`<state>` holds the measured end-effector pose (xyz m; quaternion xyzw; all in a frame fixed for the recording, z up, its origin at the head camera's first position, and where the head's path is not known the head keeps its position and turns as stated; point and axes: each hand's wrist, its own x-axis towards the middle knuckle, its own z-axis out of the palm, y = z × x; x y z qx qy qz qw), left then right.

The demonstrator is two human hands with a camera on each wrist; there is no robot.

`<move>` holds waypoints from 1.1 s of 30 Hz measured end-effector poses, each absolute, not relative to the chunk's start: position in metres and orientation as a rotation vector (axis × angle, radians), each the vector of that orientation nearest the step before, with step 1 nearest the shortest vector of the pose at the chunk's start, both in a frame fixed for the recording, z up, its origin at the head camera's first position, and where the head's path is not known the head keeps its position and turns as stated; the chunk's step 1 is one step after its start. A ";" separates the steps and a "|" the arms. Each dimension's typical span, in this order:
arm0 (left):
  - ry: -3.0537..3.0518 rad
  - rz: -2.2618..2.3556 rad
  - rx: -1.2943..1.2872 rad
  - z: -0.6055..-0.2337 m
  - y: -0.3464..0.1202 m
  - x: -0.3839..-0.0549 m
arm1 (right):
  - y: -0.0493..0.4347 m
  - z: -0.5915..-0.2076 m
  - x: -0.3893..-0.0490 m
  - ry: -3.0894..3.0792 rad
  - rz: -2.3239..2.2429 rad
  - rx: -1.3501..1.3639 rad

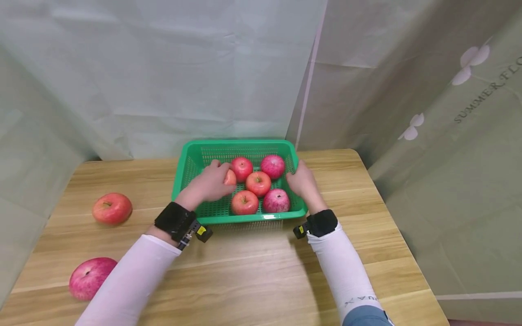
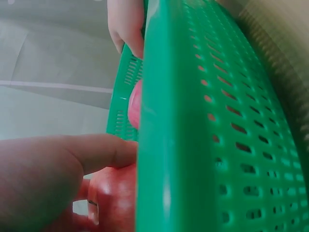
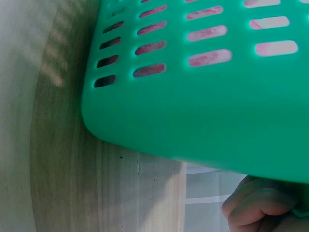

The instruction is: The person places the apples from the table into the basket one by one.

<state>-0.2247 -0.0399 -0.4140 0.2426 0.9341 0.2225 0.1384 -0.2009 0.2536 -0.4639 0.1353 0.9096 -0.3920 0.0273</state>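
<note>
A green plastic basket with slotted sides stands toward the back of the table. Inside its left half, my left hand grips a red apple, largely covered by the fingers in the head view. In the left wrist view the thumb and fingers lie around that apple. My right hand holds the basket's right rim, with its fingers curled at the edge in the right wrist view. Several other apples lie in the basket, among them a red one and a pinkish striped one.
On the left of the wooden table lie a red apple and, nearer the front, a pink apple partly behind the left sleeve. Grey curtains hang close around the back and sides.
</note>
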 end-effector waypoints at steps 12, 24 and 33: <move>2.655 0.650 0.643 -0.426 -0.034 -0.226 | 0.254 -0.466 -0.202 2.803 -1.214 0.413; 2.663 0.587 0.597 -0.432 -0.032 -0.230 | 0.254 -0.467 -0.202 2.807 -1.201 0.417; 2.646 0.596 0.564 -0.436 -0.033 -0.233 | 0.256 -0.468 -0.203 2.823 -1.191 0.413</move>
